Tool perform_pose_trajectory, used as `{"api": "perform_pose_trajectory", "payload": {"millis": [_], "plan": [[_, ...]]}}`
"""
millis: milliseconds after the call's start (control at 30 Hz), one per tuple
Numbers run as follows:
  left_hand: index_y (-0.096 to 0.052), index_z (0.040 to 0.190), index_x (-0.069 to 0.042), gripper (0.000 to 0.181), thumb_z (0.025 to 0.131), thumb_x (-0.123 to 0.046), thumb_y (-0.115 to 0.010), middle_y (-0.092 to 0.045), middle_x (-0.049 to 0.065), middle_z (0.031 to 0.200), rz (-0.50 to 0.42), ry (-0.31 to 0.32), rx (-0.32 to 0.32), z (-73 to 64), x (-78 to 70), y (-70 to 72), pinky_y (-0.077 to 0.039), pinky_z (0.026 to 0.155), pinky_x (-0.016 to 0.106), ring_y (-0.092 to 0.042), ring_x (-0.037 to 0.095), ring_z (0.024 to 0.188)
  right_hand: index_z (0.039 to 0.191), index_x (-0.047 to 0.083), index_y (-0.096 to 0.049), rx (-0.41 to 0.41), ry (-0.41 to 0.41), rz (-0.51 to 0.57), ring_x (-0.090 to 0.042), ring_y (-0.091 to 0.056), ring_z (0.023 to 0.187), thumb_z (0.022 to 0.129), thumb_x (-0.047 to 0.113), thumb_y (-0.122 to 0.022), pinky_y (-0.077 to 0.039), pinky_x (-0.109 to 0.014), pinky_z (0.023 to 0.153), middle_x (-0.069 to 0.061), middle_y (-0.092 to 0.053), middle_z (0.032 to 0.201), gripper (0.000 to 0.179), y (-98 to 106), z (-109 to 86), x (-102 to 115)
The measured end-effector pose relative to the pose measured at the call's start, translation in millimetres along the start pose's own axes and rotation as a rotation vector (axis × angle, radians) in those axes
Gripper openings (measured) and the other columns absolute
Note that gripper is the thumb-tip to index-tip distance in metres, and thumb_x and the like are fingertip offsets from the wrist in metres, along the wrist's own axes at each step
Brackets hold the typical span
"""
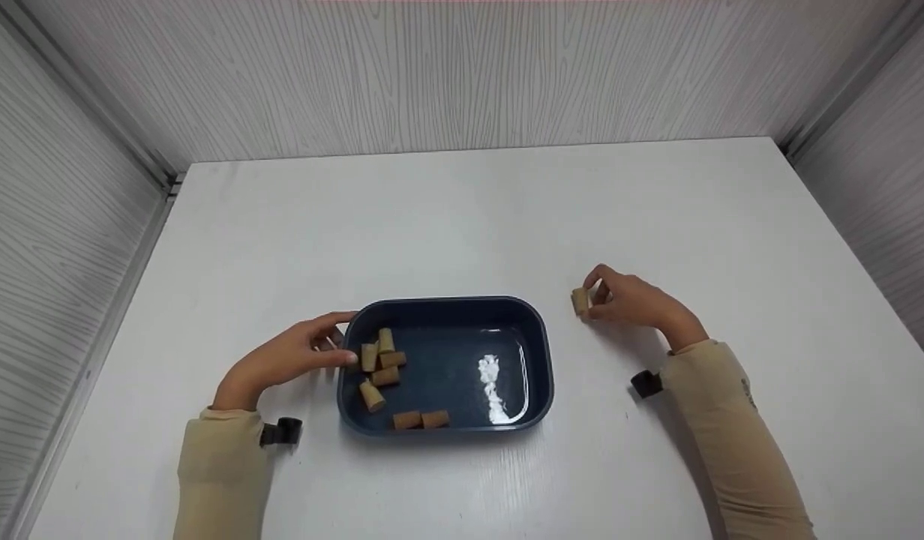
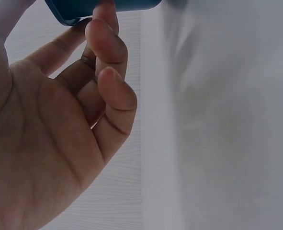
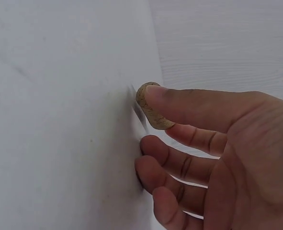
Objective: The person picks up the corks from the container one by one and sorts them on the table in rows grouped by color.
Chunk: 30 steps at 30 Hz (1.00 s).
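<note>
In the head view, a dark blue rectangular tray (image 1: pixel 447 375) stands on the white table and holds several tan cork stoppers. Most of these corks (image 1: pixel 386 376) are gathered at its left end, and two lie along its near wall. My left hand (image 1: pixel 282 356) grips the tray's left side, its thumb over the rim. Seen from the left wrist, that hand (image 2: pixel 60 120) has bent fingers by the tray's wall (image 2: pixel 74 9). To the right of the tray, my right hand (image 1: pixel 631 300) pinches a single cork (image 3: pixel 155 112) between thumb and index finger, at the tabletop.
The white table (image 1: pixel 462 217) extends around the tray. Behind it rises a grey wood-grain panel (image 1: pixel 447 75), and similar panels (image 1: pixel 57 225) flank both sides. A black wrist mount (image 1: pixel 282 431) sticks out from the left sleeve, another (image 1: pixel 646 384) from the right.
</note>
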<state>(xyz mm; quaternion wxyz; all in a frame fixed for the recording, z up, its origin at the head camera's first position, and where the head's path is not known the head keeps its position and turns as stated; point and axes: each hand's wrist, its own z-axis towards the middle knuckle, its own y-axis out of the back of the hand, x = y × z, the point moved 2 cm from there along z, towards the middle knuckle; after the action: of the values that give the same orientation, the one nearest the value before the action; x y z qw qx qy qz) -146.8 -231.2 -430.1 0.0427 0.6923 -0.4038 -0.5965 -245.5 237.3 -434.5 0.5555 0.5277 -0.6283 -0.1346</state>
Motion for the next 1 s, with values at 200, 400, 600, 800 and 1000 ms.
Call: {"api": "perform_pose_trajectory", "payload": {"millis": [200, 400, 600, 800, 1000], "plan": [[-0.037, 0.149, -0.011, 0.069, 0.091, -0.035, -0.066, -0.060, 0.011, 0.103, -0.005, -0.001, 0.013, 1.1, -4.2, 2.6, -0.042, 0.078, 0.035, -0.054, 0.019, 0.087, 0.120, 0.005, -0.048, -0.012, 0.007, 0.001, -0.028, -0.059, 0.095, 0.089, 0.021, -0.069, -0.044, -0.043, 0.087, -0.019, -0.062, 0.108, 0.041, 0.8, 1.0, -1.3], [-0.037, 0.149, -0.012, 0.069, 0.091, -0.035, -0.067, -0.060, 0.010, 0.102, -0.010, 0.002, 0.016, 1.2, -3.0, 1.0, -0.042, 0.078, 0.034, -0.055, 0.019, 0.086, 0.124, 0.004, -0.047, -0.003, 0.014, 0.009, -0.029, -0.059, 0.096, 0.088, 0.020, -0.069, -0.044, -0.042, 0.087, -0.020, -0.062, 0.110, 0.045, -1.1, 1.6, -2.8], [-0.038, 0.149, -0.013, 0.068, 0.091, -0.035, -0.067, -0.061, 0.010, 0.102, -0.013, -0.002, 0.008, 2.2, -4.4, 0.1, -0.042, 0.078, 0.035, -0.056, 0.019, 0.087, 0.133, 0.007, -0.044, 0.000, 0.010, 0.021, -0.030, -0.059, 0.102, 0.088, 0.022, -0.069, -0.043, -0.044, 0.091, -0.019, -0.062, 0.114, 0.053, 4.0, -1.7, -3.8], [-0.038, 0.149, -0.014, 0.069, 0.091, -0.035, -0.067, -0.061, 0.011, 0.103, -0.005, 0.014, 0.006, 0.4, -6.1, 2.2, -0.042, 0.077, 0.034, -0.055, 0.020, 0.088, 0.137, 0.006, -0.041, -0.013, 0.041, 0.025, -0.031, -0.060, 0.103, 0.091, 0.020, -0.065, -0.042, -0.044, 0.091, -0.017, -0.063, 0.112, 0.054, 12.6, -8.4, -1.9], [-0.039, 0.148, -0.014, 0.068, 0.090, -0.036, -0.068, -0.060, 0.010, 0.102, -0.004, 0.021, -0.004, 0.9, -1.9, -0.2, -0.042, 0.076, 0.034, -0.054, 0.020, 0.088, 0.139, 0.006, -0.040, -0.038, 0.078, 0.022, -0.031, -0.062, 0.102, 0.093, 0.020, -0.064, -0.045, -0.043, 0.087, -0.016, -0.063, 0.110, 0.055, 19.6, -13.5, 0.4]]}}
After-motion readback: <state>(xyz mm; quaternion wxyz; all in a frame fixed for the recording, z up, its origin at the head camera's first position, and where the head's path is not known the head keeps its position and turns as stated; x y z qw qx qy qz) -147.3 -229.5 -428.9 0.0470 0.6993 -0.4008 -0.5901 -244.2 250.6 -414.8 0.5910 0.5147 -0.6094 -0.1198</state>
